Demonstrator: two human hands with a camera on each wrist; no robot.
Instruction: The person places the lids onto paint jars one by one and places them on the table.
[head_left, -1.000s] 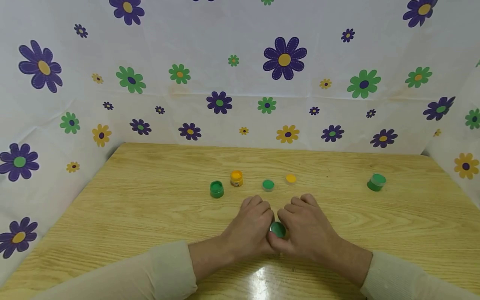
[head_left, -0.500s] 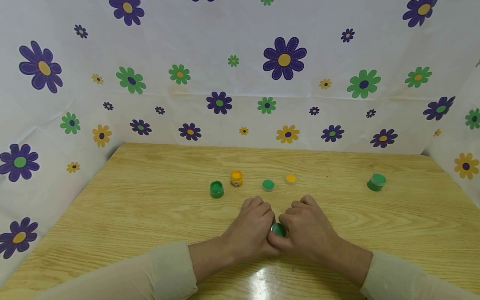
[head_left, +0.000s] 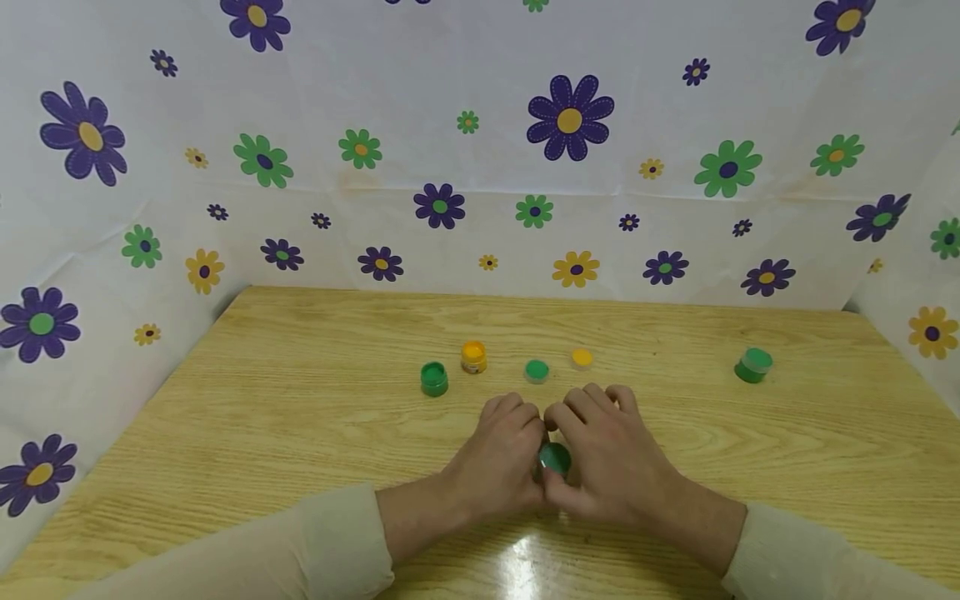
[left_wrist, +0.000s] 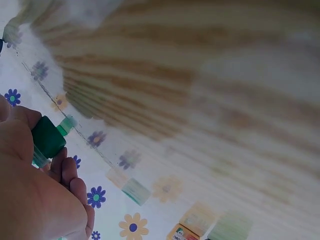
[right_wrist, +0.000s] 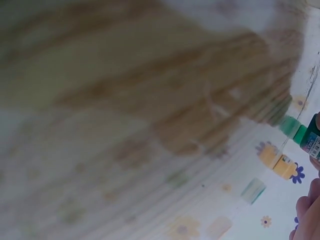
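Observation:
A small green paint jar (head_left: 555,459) is between my two hands near the front middle of the table, its green lid facing up. My left hand (head_left: 495,458) grips it from the left. From the right, my right hand (head_left: 611,458) curls its fingers about the far side, with the thumb at the lid's near edge. In the left wrist view the green jar (left_wrist: 49,137) shows between thumb and fingers of the left hand (left_wrist: 45,190). Part of the jar (right_wrist: 312,142) and the right hand's fingers (right_wrist: 305,205) appear at the right wrist view's edge.
Behind the hands stand an uncovered green paint jar (head_left: 433,379) and an uncovered orange-yellow one (head_left: 473,357). A green lid (head_left: 536,371) and a yellow lid (head_left: 581,359) lie beside them. Another lidded green jar (head_left: 753,365) stands far right. A flowered cloth (head_left: 465,242) borders the table.
My right hand's fingers have shifted round the jar, spreading leftward, and its thumb has moved slightly along the lid's edge. The left hand and the other jars stay about where they were.

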